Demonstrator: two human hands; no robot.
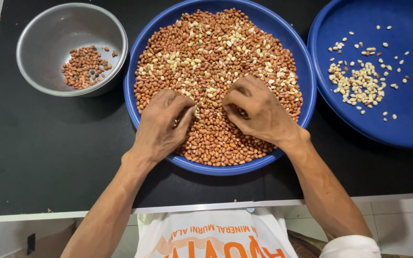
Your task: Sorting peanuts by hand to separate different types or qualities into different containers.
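Left hand (161,125): lies palm down on the peanuts (216,62) in the middle basin, fingers curled together and thumb pressed toward them; whether a nut sits in the pinch cannot be told.
Right hand (259,111): also palm down on the heap, just beside the left, fingers bent in toward the thumb with the tips in the nuts; any nut between them is hidden.
Middle basin (307,91): round, blue plastic, heaped with red-brown skinned peanuts and a scatter of pale skinless ones, mostly toward the far side.
Right basin (407,114): blue, of the same kind, just beside the middle one; holds only a small loose cluster of pale peanuts (359,83), most of its floor bare.
Metal bowl (48,28): grey, round, to the left of the middle basin; a small pile of dark, shrivelled nuts (84,67) at its bottom.
Counter (48,153): black and matt, with a few crumbs; all three vessels stand on it.
Edge and room: a white strip runs along the near edge of the counter, with pale floor tiles (397,210) below at the right.
Person: a white cloth with orange print over the lap.
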